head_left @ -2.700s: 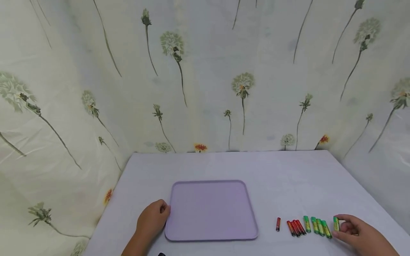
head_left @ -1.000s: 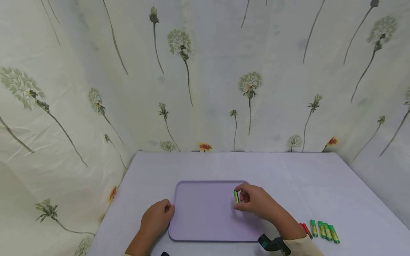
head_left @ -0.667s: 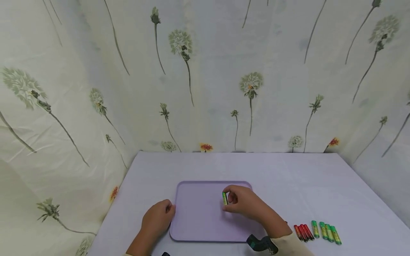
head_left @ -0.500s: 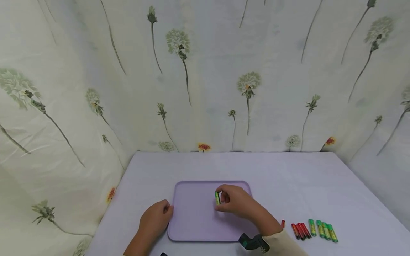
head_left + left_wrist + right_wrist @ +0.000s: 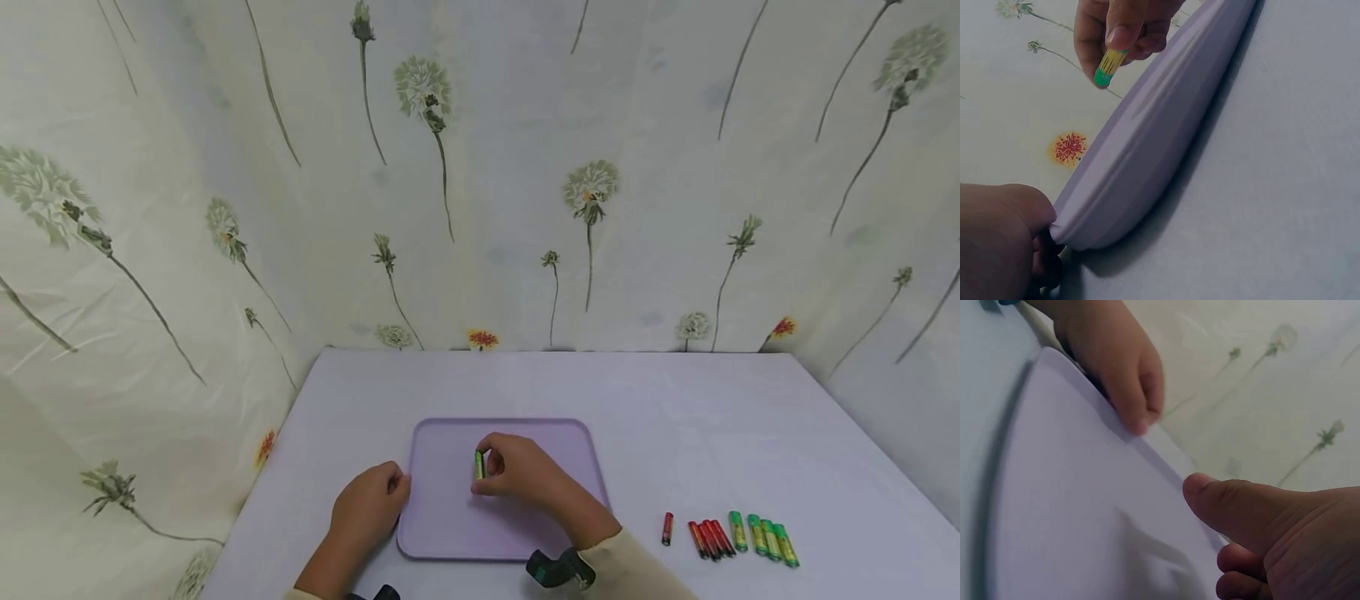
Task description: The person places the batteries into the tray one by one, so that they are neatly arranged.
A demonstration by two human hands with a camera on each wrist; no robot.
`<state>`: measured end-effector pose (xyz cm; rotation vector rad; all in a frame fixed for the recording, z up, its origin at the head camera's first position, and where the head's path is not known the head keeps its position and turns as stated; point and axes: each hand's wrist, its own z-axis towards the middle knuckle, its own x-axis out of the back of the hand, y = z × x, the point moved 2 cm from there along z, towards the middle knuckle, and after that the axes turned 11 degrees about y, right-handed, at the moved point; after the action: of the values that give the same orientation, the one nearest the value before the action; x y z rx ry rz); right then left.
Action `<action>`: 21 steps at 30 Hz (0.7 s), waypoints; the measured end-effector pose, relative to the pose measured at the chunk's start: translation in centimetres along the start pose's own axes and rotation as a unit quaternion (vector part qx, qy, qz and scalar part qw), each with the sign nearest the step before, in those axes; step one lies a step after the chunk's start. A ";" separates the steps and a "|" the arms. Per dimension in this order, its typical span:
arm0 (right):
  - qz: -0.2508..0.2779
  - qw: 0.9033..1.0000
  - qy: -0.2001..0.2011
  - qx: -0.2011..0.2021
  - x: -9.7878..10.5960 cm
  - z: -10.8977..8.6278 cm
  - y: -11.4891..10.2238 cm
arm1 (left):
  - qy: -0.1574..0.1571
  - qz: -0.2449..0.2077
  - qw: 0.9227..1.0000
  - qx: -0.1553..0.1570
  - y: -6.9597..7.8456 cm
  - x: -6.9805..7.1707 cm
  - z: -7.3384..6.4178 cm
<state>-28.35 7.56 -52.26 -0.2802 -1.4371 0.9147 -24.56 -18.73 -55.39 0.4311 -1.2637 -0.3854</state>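
Note:
My right hand (image 5: 521, 473) pinches a green-and-yellow battery (image 5: 479, 466) between thumb and fingertips, above the left half of the lilac tray (image 5: 442, 533). The left wrist view shows the green end of this battery (image 5: 1110, 67) pointing down, apart from the tray. In the right wrist view my thumb (image 5: 1235, 503) is plain, but the battery is out of sight. My left hand (image 5: 369, 504) holds the tray's left rim, its thumb against the edge and its fingers curled.
Right of the tray lie several red batteries (image 5: 711, 538), one red battery (image 5: 667, 528) apart from them, and several green batteries (image 5: 772, 537). All rest on the white-covered table (image 5: 675, 417). A flower-printed curtain (image 5: 495, 167) hangs behind and at the sides.
My right hand has picked up the green battery from the row's right end and carried it left over the tray. The left hand has stayed at the rim.

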 end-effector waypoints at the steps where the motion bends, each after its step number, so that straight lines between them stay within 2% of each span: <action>1: 0.000 1.000 -0.004 0.000 -0.4 0.2 -0.2 | -0.001 0.000 1.000 0.000 0.0 0.0 0.0; 9: -0.001 1.000 -0.028 0.001 -3.6 1.0 -2.2 | -0.010 -0.005 1.000 0.006 0.1 -0.1 0.2; 15: -0.042 0.999 -0.019 -0.003 -4.6 1.2 -3.1 | -0.009 -0.010 1.000 -0.004 0.2 -0.4 0.2; 21: -0.055 0.998 -0.023 -0.007 -5.6 2.1 -3.9 | 0.003 -0.002 1.000 -0.010 -0.1 0.0 0.2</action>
<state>-28.13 0.48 -53.32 -0.1897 -1.4859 0.8268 -24.76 -18.83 -55.38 0.4170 -1.2531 -0.3997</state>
